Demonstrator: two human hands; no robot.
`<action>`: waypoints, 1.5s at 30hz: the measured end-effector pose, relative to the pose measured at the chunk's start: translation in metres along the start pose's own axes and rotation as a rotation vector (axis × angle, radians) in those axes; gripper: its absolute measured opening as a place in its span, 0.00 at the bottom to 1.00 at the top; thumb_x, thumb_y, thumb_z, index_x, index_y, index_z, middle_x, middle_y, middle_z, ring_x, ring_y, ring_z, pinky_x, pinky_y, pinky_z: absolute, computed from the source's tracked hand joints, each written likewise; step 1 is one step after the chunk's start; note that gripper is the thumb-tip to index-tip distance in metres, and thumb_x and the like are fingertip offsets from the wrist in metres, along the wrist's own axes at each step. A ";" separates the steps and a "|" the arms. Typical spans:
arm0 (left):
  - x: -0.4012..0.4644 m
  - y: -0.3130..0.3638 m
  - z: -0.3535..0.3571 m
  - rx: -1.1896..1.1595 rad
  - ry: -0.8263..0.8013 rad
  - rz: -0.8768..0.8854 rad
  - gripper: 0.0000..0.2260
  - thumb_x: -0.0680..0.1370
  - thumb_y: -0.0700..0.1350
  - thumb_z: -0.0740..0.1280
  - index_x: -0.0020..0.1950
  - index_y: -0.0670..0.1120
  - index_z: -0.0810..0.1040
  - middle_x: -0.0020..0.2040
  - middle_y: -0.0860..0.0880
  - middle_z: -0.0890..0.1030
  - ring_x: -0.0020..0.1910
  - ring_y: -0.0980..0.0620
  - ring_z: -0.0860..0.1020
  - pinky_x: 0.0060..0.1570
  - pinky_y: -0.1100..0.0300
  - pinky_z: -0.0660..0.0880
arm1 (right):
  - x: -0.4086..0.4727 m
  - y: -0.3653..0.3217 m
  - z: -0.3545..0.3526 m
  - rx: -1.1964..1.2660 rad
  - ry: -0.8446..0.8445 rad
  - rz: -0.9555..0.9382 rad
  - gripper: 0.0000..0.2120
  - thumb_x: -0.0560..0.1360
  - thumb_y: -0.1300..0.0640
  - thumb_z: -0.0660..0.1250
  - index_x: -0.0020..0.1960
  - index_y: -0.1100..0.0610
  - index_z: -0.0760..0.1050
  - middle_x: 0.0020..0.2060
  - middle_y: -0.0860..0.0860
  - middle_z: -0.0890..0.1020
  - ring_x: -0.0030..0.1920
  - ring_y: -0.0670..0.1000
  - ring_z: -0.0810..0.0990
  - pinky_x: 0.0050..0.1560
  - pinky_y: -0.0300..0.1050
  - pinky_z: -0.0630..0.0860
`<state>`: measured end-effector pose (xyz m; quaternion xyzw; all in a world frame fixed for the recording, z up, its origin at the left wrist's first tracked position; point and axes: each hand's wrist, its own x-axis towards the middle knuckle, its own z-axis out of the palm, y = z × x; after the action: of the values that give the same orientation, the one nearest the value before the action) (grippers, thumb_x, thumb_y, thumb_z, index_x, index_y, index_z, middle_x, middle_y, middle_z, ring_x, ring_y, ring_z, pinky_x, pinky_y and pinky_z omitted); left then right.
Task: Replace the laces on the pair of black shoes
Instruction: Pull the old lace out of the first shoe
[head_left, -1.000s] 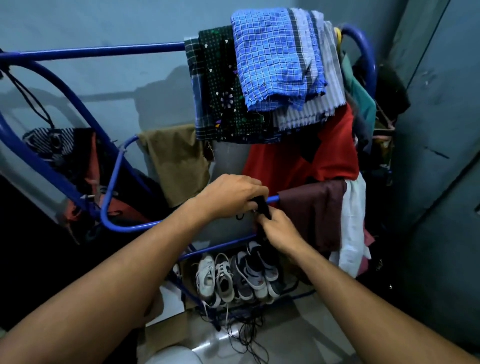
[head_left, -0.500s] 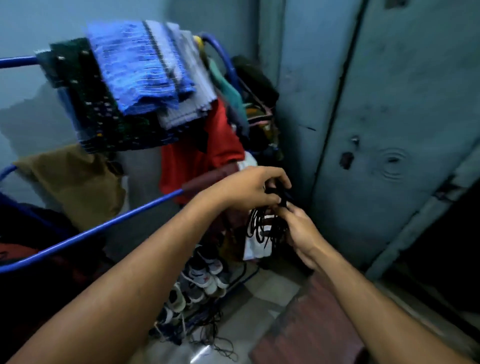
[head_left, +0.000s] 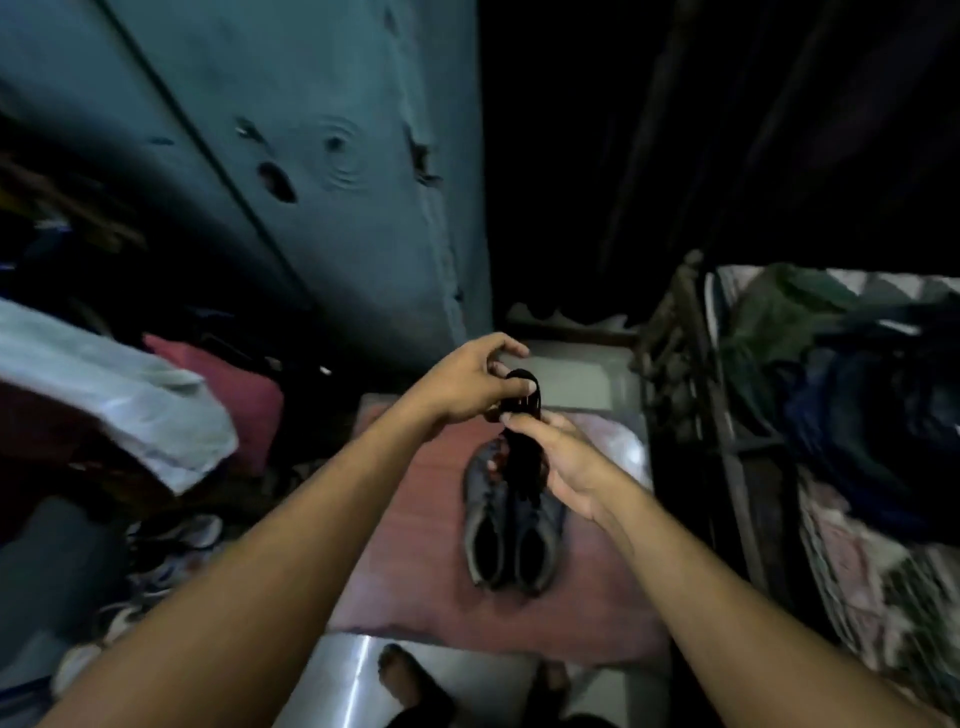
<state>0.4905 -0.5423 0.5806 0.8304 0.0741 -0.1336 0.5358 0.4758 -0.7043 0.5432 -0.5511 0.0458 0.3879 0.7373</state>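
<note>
A pair of black shoes (head_left: 511, 530) lies side by side on a red mat (head_left: 415, 519) on the floor, openings toward me. Above their toes I hold a bundle of black laces (head_left: 522, 426). My left hand (head_left: 467, 384) pinches the top loop of the bundle between thumb and fingers. My right hand (head_left: 563, 457) grips the hanging lower part just below. The laces hide the shoes' front ends.
A blue-grey door (head_left: 311, 156) stands ahead on the left. Hanging clothes (head_left: 119, 395) and several sneakers (head_left: 166, 551) crowd the left side. A bed with a carved frame (head_left: 691, 415) and bedding lies on the right. My foot (head_left: 405, 680) is on the tiled floor.
I have turned from the blue clothes rack to the right, carrying the black laces in both hands. The black shoes on the red mat have come into view below them.
</note>
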 end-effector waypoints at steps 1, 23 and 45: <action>0.009 -0.002 0.027 -0.013 -0.015 -0.032 0.16 0.77 0.43 0.75 0.63 0.47 0.78 0.45 0.44 0.80 0.37 0.48 0.79 0.40 0.53 0.79 | -0.005 0.008 -0.022 -0.031 0.065 0.018 0.08 0.82 0.62 0.64 0.57 0.62 0.80 0.39 0.56 0.80 0.35 0.56 0.81 0.36 0.46 0.83; 0.051 -0.191 0.221 0.025 -0.199 -0.200 0.22 0.84 0.41 0.62 0.78 0.48 0.65 0.71 0.47 0.75 0.67 0.53 0.76 0.58 0.68 0.72 | 0.077 0.156 -0.203 -0.421 0.548 0.234 0.02 0.80 0.61 0.67 0.50 0.55 0.74 0.37 0.54 0.77 0.36 0.55 0.77 0.36 0.47 0.75; 0.069 -0.416 0.166 0.189 0.463 0.173 0.20 0.87 0.56 0.55 0.79 0.57 0.65 0.76 0.59 0.68 0.75 0.60 0.65 0.76 0.53 0.62 | 0.124 0.350 -0.203 -0.984 0.640 -0.721 0.21 0.79 0.70 0.57 0.68 0.61 0.76 0.64 0.51 0.73 0.63 0.36 0.71 0.65 0.29 0.67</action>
<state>0.4222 -0.5221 0.1327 0.8884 0.1105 0.1001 0.4341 0.4173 -0.7795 0.1304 -0.8900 -0.1064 -0.0880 0.4345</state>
